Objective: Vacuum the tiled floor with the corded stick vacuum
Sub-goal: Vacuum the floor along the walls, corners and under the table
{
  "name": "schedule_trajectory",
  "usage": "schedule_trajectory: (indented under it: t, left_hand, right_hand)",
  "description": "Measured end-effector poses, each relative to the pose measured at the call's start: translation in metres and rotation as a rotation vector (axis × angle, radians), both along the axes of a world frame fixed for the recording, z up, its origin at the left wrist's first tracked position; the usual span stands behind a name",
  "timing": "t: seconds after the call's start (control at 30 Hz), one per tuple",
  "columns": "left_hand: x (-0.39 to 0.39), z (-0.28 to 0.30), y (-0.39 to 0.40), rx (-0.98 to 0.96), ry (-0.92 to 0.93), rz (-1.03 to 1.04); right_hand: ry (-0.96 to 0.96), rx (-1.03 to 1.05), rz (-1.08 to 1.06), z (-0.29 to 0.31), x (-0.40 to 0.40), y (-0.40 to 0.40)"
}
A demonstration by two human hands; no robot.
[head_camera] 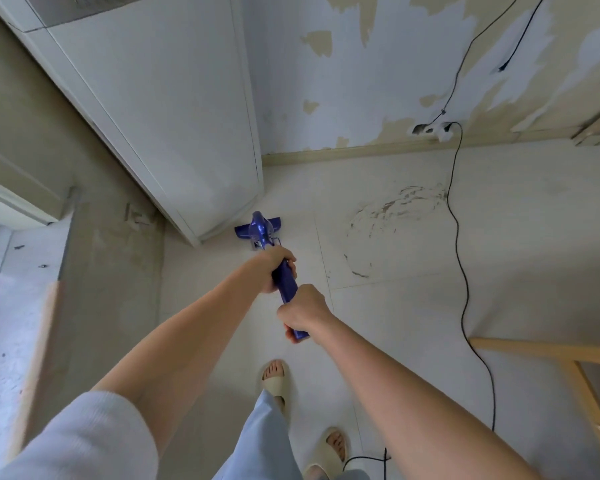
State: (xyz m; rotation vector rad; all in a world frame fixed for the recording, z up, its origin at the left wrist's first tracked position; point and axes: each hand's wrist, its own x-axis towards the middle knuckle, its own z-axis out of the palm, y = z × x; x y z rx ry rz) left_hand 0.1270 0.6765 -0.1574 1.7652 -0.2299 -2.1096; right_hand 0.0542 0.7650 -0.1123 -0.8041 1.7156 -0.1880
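1. Nearest the camera, 2 feet in pale slippers (274,375) stand on the tiled floor (413,323), and a loop of the black cord (465,271) lies just beside the right foot, close enough to catch a step, I judge.

2. Higher up, the right hand (303,311) grips the top end of the blue vacuum (284,275); its fingers are curled tight round the handle, knuckles up, with the handle's end showing just below the fist.

3. Just beyond it, the left hand (278,266) holds the same handle lower down, fingers wrapped round it and pressed together, the thumb side hidden. The 2 fists sit near each other with a short stretch of blue between them.

4. Handling, as I judge it: the stick looks rigid hard plastic and fairly light, so it should steer from the handle alone. The 2-hand hold, 1 fist above the other, seems the right place; the smooth plastic could twist in a loose grip.

5. Farther out, the vacuum's head (258,228) rests on the floor, just beside the bottom corner of the white cabinet (187,133); I cannot tell whether they touch.

6. Farthest, the cord runs along the floor up to a socket (433,129) low on the patchy wall (343,81). A scuffed, dirty patch (395,216) marks the tiles between head and cord.
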Motion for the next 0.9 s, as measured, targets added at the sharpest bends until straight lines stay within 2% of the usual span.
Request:
schedule_trajectory:
  t: [0.23,0.47,0.7,0.9]
  left_hand:
    - [-0.02,0.009,0.018,-0.017,-0.01,-0.033]
    - [-0.01,0.026,0.039,0.008,-0.031,-0.142]
    - [0.049,0.023,-0.011,0.002,-0.076,-0.204]
    - [0.071,0.01,-0.069,-0.028,-0.118,-0.317]
  right_hand:
    - [0.005,0.034,-0.022,0.014,-0.017,0.019]
    - [-0.107,0.057,-0.125,0.042,-0.002,0.048]
    - [-0.225,0.039,-0.238,0.033,0.067,0.004]
    - [-0.234,0.022,-0.268,0.021,0.094,-0.051]
